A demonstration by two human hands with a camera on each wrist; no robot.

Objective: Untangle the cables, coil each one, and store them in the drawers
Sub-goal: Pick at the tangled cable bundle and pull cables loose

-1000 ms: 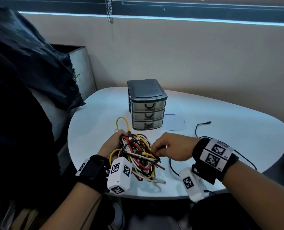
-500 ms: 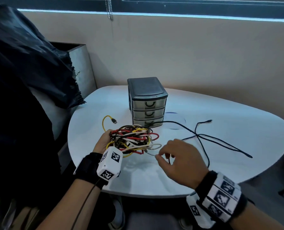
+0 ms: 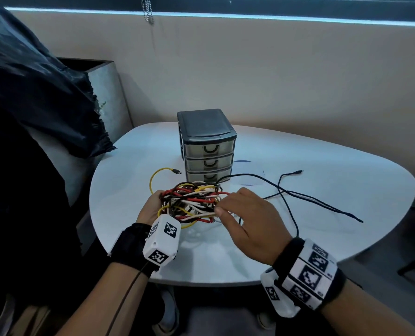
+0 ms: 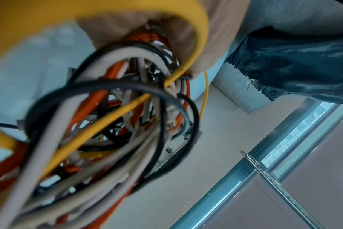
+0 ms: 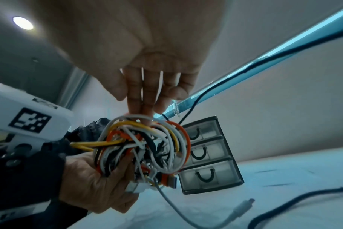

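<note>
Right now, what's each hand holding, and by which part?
Left hand grips the cable tangle from its left side. Right hand has fingertips at a white loop on the tangle's right; pinch unclear.

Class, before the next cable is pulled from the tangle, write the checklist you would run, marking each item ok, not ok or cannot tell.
1. Left hand grips the cable tangle: ok.
2. Right hand has its fingertips on a white strand: ok; firm pinch: cannot tell.
3. Black cable fully free of the tangle: cannot tell; one end runs toward it.
4. Yellow cable plug loose on the table: ok.
5. Drawer unit open to take coils: not ok, all three drawers closed.
</note>
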